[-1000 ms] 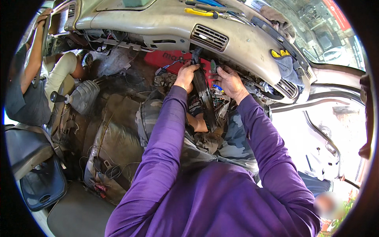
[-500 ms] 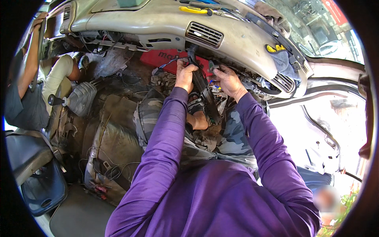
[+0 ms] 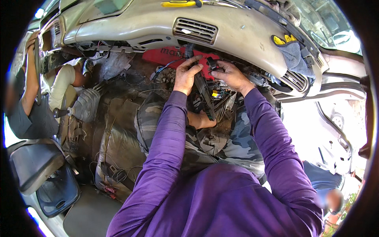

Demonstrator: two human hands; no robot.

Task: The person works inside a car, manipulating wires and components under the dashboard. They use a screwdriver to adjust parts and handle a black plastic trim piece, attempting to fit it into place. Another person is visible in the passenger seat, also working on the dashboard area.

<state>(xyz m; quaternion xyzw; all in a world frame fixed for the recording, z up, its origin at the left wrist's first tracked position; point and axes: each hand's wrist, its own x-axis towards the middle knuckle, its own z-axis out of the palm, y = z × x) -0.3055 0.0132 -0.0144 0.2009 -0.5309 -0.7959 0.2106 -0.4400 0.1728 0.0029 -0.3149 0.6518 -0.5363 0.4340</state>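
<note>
My left hand (image 3: pixel 185 76) is closed at the upper end of a long black plastic bar (image 3: pixel 205 94), which slants down between my legs. A black corrugated hose (image 3: pixel 189 50) rises just above those fingers. My right hand (image 3: pixel 233 78) pinches a small black part (image 3: pixel 212 63) between thumb and fingers, beside the bar; its exact kind is unclear. Loose wires with a yellow connector (image 3: pixel 215 94) lie below the right hand. Blue and white wires (image 3: pixel 162 69) run left of my left hand.
The beige dashboard (image 3: pixel 142 23) with an air vent (image 3: pixel 195 30) spans above. On it lie a yellow-handled tool (image 3: pixel 179 4) and a grey glove (image 3: pixel 294 55). Behind my hands is a red panel (image 3: pixel 158 56). A gear lever (image 3: pixel 61 113) and a seated person (image 3: pixel 29 106) are at left.
The view has shifted, so the dashboard sits higher. My right hand has turned the small black part and holds it close to the bar; my left hand stays at the bar's top.
</note>
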